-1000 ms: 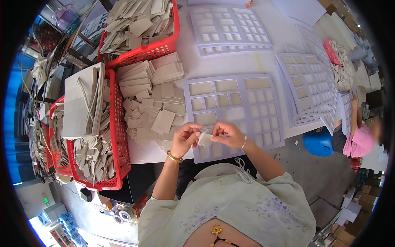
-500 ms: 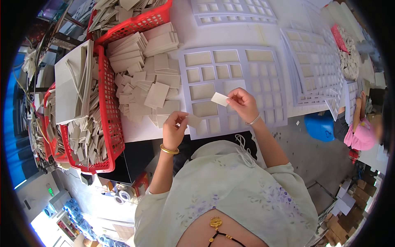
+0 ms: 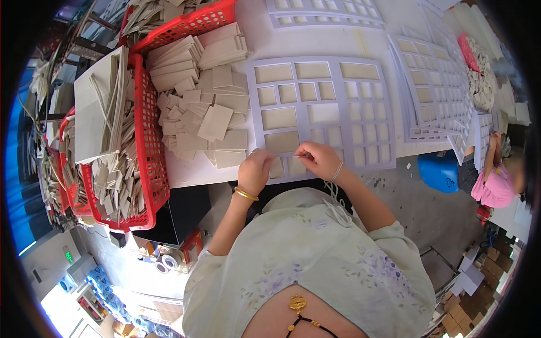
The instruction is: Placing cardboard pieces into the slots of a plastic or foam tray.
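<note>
A white multi-window panel [image 3: 252, 101] lies on the table in front of me, with beige board showing in many of its openings. My left hand [image 3: 255, 170] is closed at the panel's near left corner, thumb and fingers pinched together; what they hold, if anything, is hidden. Just to the right, my right hand [image 3: 320, 160] pinches a small cardboard piece [image 3: 296, 156] over the near row of openings. Only a thin pale edge of that piece shows at the fingertips. Loose cardboard pieces [image 3: 216, 123] are heaped left of the panel.
Red plastic baskets [image 3: 147, 141] full of cardboard offcuts stand at the left. Stacked white panels [image 3: 420, 84] lie to the right, and another panel [image 3: 327, 21] lies at the far side. Beyond the right end are a blue stool [image 3: 438, 172] and a person in pink [image 3: 497, 183].
Both hands have come closer together over the panel's near edge. My right hand moved down and left, turning its cardboard piece nearly edge-on; the card at my left fingertips is no longer distinct.
</note>
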The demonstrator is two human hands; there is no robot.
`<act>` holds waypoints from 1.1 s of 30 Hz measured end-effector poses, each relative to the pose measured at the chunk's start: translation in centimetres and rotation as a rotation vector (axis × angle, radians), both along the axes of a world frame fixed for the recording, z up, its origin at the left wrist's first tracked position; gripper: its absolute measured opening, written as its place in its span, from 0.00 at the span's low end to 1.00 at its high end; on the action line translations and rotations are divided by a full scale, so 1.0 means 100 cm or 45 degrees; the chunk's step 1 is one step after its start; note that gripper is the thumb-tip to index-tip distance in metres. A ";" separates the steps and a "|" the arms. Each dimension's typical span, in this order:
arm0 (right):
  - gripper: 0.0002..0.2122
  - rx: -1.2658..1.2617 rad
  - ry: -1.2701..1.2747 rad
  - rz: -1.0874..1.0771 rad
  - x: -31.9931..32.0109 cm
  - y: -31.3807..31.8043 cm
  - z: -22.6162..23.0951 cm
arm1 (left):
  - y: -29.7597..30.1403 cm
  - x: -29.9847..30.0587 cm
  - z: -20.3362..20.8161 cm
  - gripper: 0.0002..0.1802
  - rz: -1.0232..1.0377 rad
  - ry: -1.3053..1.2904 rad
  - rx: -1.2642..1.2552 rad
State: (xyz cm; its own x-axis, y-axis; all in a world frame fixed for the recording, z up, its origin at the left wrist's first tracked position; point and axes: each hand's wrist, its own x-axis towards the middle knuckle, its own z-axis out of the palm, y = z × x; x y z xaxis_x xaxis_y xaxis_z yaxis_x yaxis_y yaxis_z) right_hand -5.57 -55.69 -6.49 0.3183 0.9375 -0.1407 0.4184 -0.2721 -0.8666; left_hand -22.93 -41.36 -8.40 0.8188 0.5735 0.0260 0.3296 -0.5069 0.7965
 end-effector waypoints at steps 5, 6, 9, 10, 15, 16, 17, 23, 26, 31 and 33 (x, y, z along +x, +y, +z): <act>0.06 -0.009 -0.082 0.067 -0.006 0.006 -0.013 | -0.003 0.003 0.002 0.03 -0.095 0.105 0.075; 0.05 -0.016 -0.113 0.100 -0.007 0.006 -0.015 | -0.004 0.003 0.003 0.03 -0.094 0.105 0.075; 0.04 0.027 -0.298 0.096 -0.015 0.005 -0.014 | -0.010 0.001 0.009 0.06 -0.039 0.210 0.059; 0.04 0.025 -0.297 0.094 -0.019 0.005 -0.012 | -0.013 -0.002 0.011 0.07 -0.061 0.235 0.181; 0.01 0.152 -0.599 0.077 -0.028 0.000 -0.010 | -0.023 -0.020 0.016 0.08 -0.164 0.278 0.431; 0.01 0.153 -0.595 0.078 -0.029 -0.003 -0.012 | -0.024 -0.024 0.011 0.09 -0.219 0.290 0.515; 0.02 0.109 -0.752 0.113 -0.029 -0.006 -0.013 | -0.025 -0.025 0.010 0.10 -0.279 0.291 0.600; 0.02 -0.074 -0.909 0.137 -0.024 -0.008 -0.018 | -0.027 -0.019 0.014 0.12 -0.376 0.362 0.567; 0.03 -0.057 -0.775 0.087 -0.014 -0.018 -0.013 | -0.025 -0.020 0.009 0.18 -0.289 0.289 0.460; 0.13 0.043 -0.986 -0.648 0.039 -0.080 -0.013 | -0.028 -0.034 0.014 0.42 -0.009 0.243 0.407; 0.17 -0.020 -1.045 -0.955 0.072 -0.136 -0.027 | -0.030 -0.034 0.015 0.45 -0.017 0.228 0.395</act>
State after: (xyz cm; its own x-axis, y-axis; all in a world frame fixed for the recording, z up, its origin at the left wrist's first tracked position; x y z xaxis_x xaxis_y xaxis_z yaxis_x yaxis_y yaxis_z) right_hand 1.63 -69.29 -9.19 0.8057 0.4686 0.3623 0.5882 -0.7047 -0.3967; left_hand -26.34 -44.36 -6.92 0.8337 0.5497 0.0527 0.4415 -0.7210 0.5341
